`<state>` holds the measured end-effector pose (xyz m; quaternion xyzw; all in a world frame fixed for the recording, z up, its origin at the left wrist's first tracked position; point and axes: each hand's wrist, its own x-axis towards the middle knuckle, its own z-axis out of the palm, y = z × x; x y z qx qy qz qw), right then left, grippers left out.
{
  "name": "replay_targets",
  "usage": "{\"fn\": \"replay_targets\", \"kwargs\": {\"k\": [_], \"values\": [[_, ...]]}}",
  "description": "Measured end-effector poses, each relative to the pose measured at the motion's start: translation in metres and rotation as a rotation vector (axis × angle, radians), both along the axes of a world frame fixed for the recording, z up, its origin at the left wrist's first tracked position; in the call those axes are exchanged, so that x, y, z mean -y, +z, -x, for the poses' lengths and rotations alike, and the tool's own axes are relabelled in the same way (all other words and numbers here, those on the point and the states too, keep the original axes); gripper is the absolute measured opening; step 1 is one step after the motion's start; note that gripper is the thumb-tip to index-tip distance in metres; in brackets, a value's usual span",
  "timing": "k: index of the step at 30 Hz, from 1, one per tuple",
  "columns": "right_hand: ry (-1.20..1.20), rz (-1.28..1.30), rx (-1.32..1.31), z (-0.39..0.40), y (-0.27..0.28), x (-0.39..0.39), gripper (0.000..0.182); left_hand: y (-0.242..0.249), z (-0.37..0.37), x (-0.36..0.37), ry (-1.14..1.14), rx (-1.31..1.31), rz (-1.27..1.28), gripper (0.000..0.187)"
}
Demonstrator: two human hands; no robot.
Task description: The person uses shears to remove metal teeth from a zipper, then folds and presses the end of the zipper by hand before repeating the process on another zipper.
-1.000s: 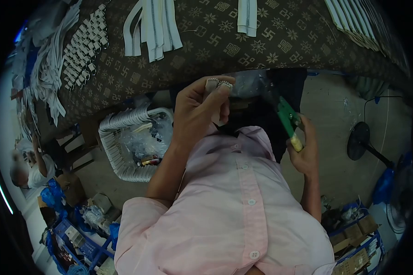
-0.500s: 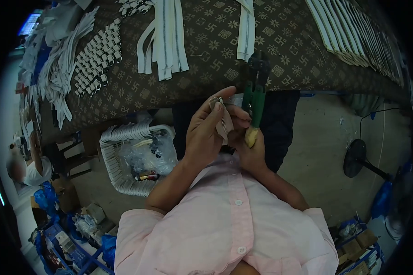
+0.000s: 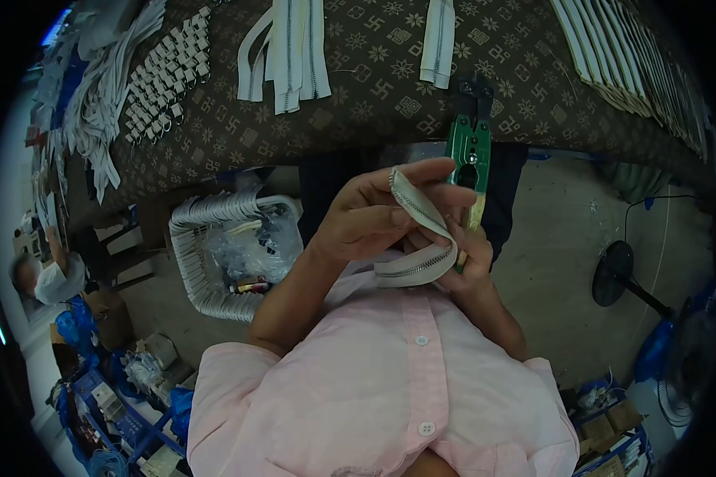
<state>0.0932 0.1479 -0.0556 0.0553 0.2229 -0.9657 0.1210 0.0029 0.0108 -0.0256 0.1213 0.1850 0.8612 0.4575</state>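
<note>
A cream zipper tape (image 3: pixel 422 264) with metal teeth is held by my left hand (image 3: pixel 362 219), thumb and fingers closed on it. The tape runs up past the fingers to a curled top end. Its lower part loops down across my shirt front, close to my right hand. My right hand (image 3: pixel 476 258) is wrapped round the yellow-sleeved handle of green pliers (image 3: pixel 471 151), whose dark jaws point toward the table. Whether my right fingers also touch the tape is hard to tell.
On the patterned tablecloth (image 3: pixel 374 95) lie hanging zipper tapes (image 3: pixel 298 63), another zipper (image 3: pixel 437 48), rows of zippers (image 3: pixel 612 56) and small white clipped pieces (image 3: pixel 167 79). A white woven basket (image 3: pixel 187 262) stands at left, a black fan-like stand (image 3: pixel 614 274) at right. Another person (image 3: pixel 60 278) is at far left.
The zipper tape has swung out into a long loop below my left hand. The pliers have shifted right and turned their flat side up. The view has moved slightly.
</note>
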Motion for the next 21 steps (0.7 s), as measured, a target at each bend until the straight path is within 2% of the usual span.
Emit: {"fn": "replay_targets", "kwargs": {"k": [1, 3, 4, 6, 7, 9, 10, 12, 13, 15, 19, 21], "values": [[0.003, 0.002, -0.001, -0.003, -0.006, -0.003, 0.026, -0.003, 0.0, -0.002, 0.003, -0.001, 0.002, 0.056], [-0.039, -0.552, 0.018, -0.006, -0.011, -0.006, 0.039, -0.011, -0.002, -0.007, 0.225, -0.396, -0.034, 0.032], [-0.034, -0.55, 0.018, -0.007, -0.012, -0.007, 0.039, -0.01, -0.003, -0.004, 0.229, -0.395, -0.031, 0.032], [-0.042, 0.039, 0.078, 0.007, 0.012, -0.005, 0.049, 0.0, -0.005, 0.004, 0.295, -0.366, 0.292, 0.022], [-0.035, 0.041, 0.077, 0.007, 0.011, -0.005, 0.049, 0.008, -0.005, 0.004, 0.302, -0.367, 0.296, 0.022], [-0.074, -0.357, 0.026, 0.003, 0.007, -0.012, 0.058, 0.024, -0.002, 0.005, 0.387, -0.198, 0.521, 0.019], [-0.068, -0.355, 0.025, 0.0, 0.004, -0.018, 0.058, 0.024, 0.0, 0.006, 0.392, -0.197, 0.524, 0.019], [0.043, -0.754, -0.023, -0.012, -0.003, -0.032, 0.06, 0.021, 0.002, 0.011, 0.445, -0.264, 0.696, 0.016], [0.045, -0.75, -0.016, -0.017, 0.001, -0.037, 0.06, 0.02, 0.002, 0.012, 0.44, -0.258, 0.701, 0.016], [0.167, -1.129, -0.073, -0.023, 0.014, -0.044, 0.064, 0.017, 0.001, 0.013, 0.5, -0.318, 0.735, 0.017], [0.192, -1.16, -0.094, -0.033, 0.019, -0.042, 0.062, 0.022, 0.003, 0.014, 0.444, -0.297, 0.688, 0.02], [0.207, -1.126, -0.06, -0.035, 0.017, -0.039, 0.064, 0.022, 0.004, 0.011, 0.471, -0.388, 0.711, 0.022]]}}
